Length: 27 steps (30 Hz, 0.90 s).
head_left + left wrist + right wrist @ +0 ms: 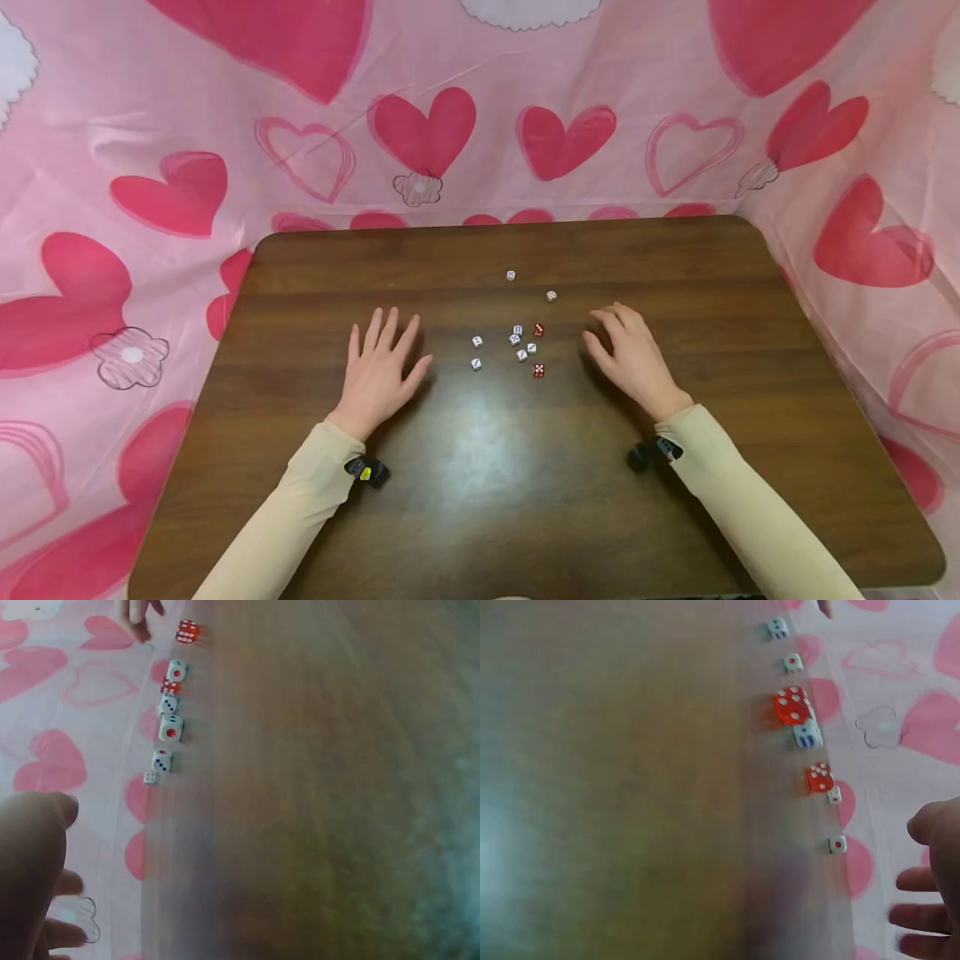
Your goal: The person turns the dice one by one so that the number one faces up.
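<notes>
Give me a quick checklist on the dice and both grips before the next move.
1. Left-hand grip free of dice: ok, fingers spread.
2. Right-hand grip free of dice: ok, nothing held.
3. Both red dice visible: ok, unobstructed in the head view.
4. White dice gathered together: not ok, two sit farther back and two off to the left.
5. Gap between the closest white pair: cannot tell whether they touch.
6. Palms clear of the tabletop: cannot tell.

Long beige sleeves (296, 502) are worn with black wrist devices (380, 475)
</notes>
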### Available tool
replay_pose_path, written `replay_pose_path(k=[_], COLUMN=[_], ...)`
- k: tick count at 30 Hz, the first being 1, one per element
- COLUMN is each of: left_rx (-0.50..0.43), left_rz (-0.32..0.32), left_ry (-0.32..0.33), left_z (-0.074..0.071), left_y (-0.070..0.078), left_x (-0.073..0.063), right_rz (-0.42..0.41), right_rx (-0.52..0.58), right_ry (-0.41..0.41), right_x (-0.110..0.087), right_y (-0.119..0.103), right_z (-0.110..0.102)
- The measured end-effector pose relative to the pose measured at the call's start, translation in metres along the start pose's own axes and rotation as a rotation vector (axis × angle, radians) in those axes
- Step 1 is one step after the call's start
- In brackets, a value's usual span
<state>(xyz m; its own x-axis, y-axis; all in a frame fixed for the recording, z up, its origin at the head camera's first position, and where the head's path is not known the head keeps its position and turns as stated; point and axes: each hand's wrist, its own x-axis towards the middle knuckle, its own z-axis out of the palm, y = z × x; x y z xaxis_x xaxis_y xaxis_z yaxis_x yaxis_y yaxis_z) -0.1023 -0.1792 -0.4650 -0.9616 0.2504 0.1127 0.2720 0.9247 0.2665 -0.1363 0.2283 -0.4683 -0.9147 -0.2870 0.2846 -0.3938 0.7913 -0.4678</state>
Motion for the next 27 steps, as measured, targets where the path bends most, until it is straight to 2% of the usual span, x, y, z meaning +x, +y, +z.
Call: replay_pose_path(k=[6,14,22,27], left_rx=[-0.014,0.002,-0.004,-0.015], left_rz=[0.011,0.036,0.054,0.050], left_ry=[0.002,0.070,0.101,0.107], left_z=[-0.002,-0.004,-0.005,-0.006], left_y=[0.003,0.005,0.007,0.006], left_x=[0.001,-0.002,-0.003,-0.002], right_rz=[0.077,0.120,0.152,0.141], right_rx=[0.174,0.252,0.272,0.235], right_ry=[-0.109,-0.198,-0.265,-0.252], right_x=[0.035,0.077,0.094,0.096], right_y=[0.019,0.026,0.028,0.025], right_z=[0.003,0.018,0.033,0.037])
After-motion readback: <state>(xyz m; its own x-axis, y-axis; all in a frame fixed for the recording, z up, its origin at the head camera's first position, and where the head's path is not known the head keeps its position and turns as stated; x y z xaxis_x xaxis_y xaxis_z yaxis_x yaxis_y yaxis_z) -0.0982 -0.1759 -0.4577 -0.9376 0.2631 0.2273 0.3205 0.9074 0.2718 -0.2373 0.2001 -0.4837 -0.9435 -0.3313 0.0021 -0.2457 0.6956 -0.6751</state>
